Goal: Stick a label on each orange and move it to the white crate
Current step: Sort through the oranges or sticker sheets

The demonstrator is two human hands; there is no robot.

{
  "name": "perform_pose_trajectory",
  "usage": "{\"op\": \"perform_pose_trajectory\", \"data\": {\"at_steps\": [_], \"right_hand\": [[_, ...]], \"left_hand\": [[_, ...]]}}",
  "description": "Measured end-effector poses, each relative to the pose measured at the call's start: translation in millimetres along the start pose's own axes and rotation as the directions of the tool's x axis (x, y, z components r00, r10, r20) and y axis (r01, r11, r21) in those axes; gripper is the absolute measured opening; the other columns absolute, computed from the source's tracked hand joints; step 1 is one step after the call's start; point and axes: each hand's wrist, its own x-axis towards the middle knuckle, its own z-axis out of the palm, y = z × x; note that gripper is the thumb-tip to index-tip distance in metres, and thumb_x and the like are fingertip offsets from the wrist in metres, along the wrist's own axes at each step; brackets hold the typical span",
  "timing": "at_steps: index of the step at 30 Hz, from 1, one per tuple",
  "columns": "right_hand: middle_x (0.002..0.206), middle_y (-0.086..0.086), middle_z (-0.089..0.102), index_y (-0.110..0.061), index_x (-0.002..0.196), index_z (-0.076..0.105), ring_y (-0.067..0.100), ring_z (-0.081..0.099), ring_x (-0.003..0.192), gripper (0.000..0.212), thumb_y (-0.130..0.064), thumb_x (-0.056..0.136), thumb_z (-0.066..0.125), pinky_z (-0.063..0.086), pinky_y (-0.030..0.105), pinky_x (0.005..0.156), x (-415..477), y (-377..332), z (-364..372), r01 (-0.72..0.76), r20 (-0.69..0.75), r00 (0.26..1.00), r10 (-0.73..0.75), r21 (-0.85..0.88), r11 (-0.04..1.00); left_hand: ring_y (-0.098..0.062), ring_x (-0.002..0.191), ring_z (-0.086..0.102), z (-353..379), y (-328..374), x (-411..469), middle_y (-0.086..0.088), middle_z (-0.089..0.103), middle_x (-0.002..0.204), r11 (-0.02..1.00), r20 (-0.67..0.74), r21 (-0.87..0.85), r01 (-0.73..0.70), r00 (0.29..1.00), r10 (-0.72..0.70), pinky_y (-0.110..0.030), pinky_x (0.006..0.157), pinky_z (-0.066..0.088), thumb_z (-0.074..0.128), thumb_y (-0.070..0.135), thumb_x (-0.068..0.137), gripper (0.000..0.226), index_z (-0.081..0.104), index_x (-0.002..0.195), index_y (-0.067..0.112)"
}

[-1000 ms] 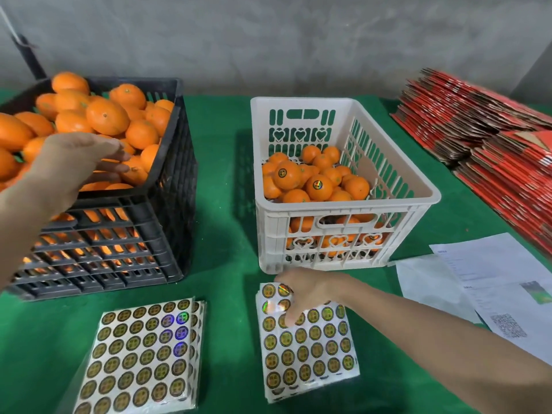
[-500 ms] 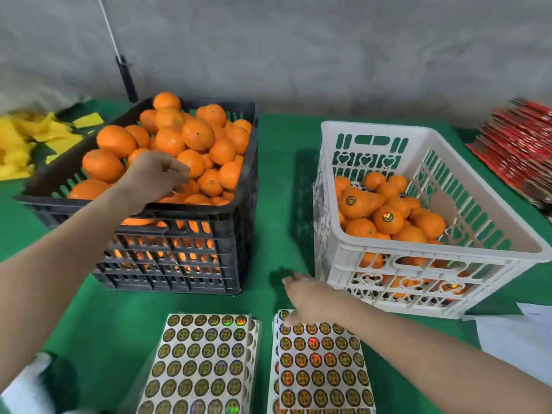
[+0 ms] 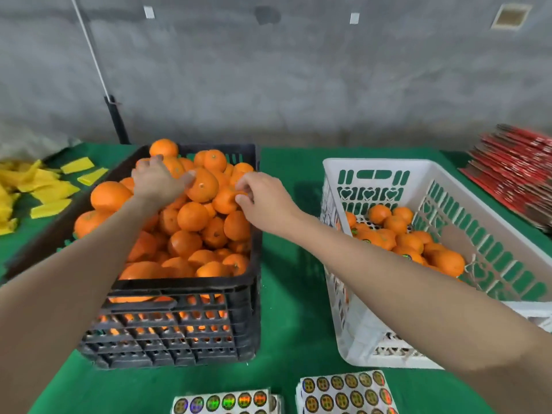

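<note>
The black crate [image 3: 185,286] stands at centre left, heaped with unlabelled oranges [image 3: 191,216]. My left hand [image 3: 156,182] rests palm down on the far part of the heap, fingers spread, its thumb against a large orange [image 3: 204,186]. My right hand [image 3: 258,197] reaches in from the right. Its thumb and forefinger are pinched together against the side of a smaller orange [image 3: 225,201], and the label between them is hidden. To the right, the white crate [image 3: 382,164] holds several labelled oranges [image 3: 409,243]. Two sheets of round labels [image 3: 343,392] [image 3: 227,401] lie at the near edge.
The table has a green cover [image 3: 289,294]. Yellow paper scraps [image 3: 44,186] lie at the far left, and a stack of red flat cartons [image 3: 513,171] at the far right. A dark pole [image 3: 115,121] stands against the grey wall behind the black crate.
My right hand has left the label sheet and risen to the oranges in the black crate. My left hand has moved further back on the heap. The view has tilted up.
</note>
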Motion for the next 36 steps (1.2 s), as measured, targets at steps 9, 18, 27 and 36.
{"op": "perform_pose_trajectory", "data": {"at_steps": [9, 18, 27, 36], "right_hand": [[0.151, 0.015, 0.03, -0.007, 0.145, 0.03, 0.032, 0.029, 0.138, 0.062, -0.049, 0.1, 0.027, 0.026, 0.04, 0.11, 141.5, 35.3, 61.2, -0.232, 0.254, 0.942, 0.218, 0.024, 0.972], [0.158, 0.006, 0.011, -0.024, 0.151, 0.016, 0.035, 0.016, 0.143, 0.088, -0.076, 0.082, 0.036, 0.019, 0.053, 0.114, 200.6, 46.0, 97.4, -0.406, 0.634, 0.707, 0.314, 0.0, 0.914], [0.076, -0.005, 0.047, -0.027, 0.072, 0.042, 0.016, 0.047, 0.075, 0.032, -0.053, 0.083, 0.058, 0.031, 0.03, 0.056, 170.6, 37.6, 98.9, -0.104, 0.427, 0.902, 0.061, 0.078, 0.991], [0.094, -0.007, 0.057, -0.03, 0.081, 0.059, 0.014, 0.055, 0.094, 0.022, -0.046, 0.075, 0.074, 0.044, 0.03, 0.078, 149.5, 7.6, 60.4, -0.088, 0.547, 0.828, -0.122, 0.343, 0.935]], "left_hand": [[-0.034, 0.118, 0.047, 11.0, -41.4, 77.4, -0.016, 0.045, 0.131, 0.875, 0.345, -0.372, 0.309, 0.921, -0.178, -0.042, 0.087, 0.044, 0.038, 0.05, 0.099, 0.063, 0.038, 0.141, 0.003], [-0.025, 0.092, 0.053, 40.9, -54.4, 99.9, -0.016, 0.041, 0.132, 0.841, 0.391, -0.44, 0.315, 0.91, -0.136, -0.037, 0.061, 0.046, 0.08, 0.021, 0.077, 0.081, 0.026, 0.134, 0.039], [-0.027, 0.116, 0.052, 21.6, -58.7, 75.0, -0.003, 0.049, 0.134, 0.747, 0.533, -0.536, 0.393, 0.844, -0.061, -0.047, 0.091, 0.048, 0.067, 0.065, 0.067, 0.097, 0.027, 0.148, 0.031], [-0.027, 0.095, 0.07, -31.7, -88.2, 11.3, -0.006, 0.071, 0.112, 0.65, 0.727, -0.612, 0.45, 0.644, 0.238, -0.034, 0.074, 0.058, 0.094, 0.052, 0.039, 0.102, 0.048, 0.127, 0.028]]}}
